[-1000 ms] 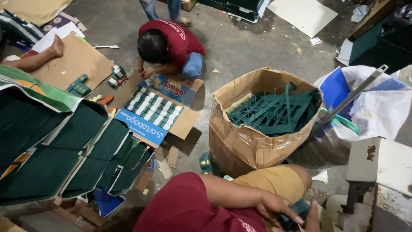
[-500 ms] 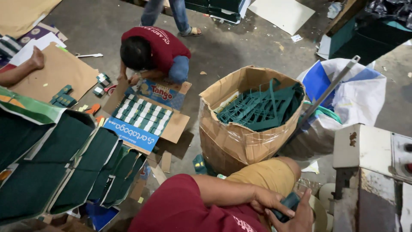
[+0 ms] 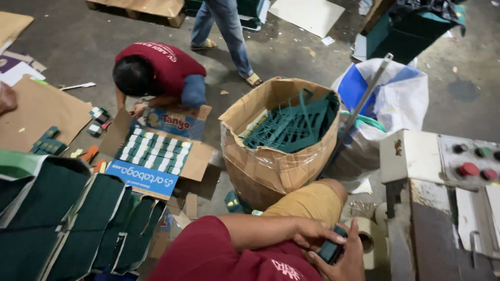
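A small dark object [image 3: 331, 251] is being held between both hands, low in view; left hand [image 3: 316, 232] grip is being closed over its top. Right hand [image 3: 341, 260] is being cupped beneath it, fingers curled; a tape roll [image 3: 371, 240] is lying just beside.

The 2 hands, left hand [image 3: 312, 235] and right hand [image 3: 341, 260], clasp a dark phone [image 3: 332, 248].

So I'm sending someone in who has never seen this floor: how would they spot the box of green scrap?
Start at the grey machine with coloured buttons on the right. Just left of it, mid-floor, stands a tall open cardboard box, wrapped in clear film. Unlike the flat cartons nearby, it is upright and stuffed with green plastic strips.
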